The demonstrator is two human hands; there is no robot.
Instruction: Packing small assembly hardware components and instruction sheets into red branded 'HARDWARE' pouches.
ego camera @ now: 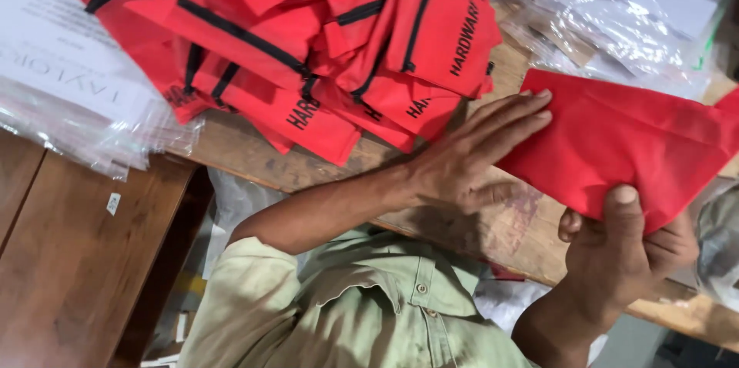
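While in right hand, red cloth.

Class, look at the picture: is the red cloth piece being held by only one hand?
No: the left hand lies flat on the red cloth piece while the right hand pinches its lower edge.

Packing workshop: pile of red zip pouches, stacks of clear plastic bags, worn wooden workbench.
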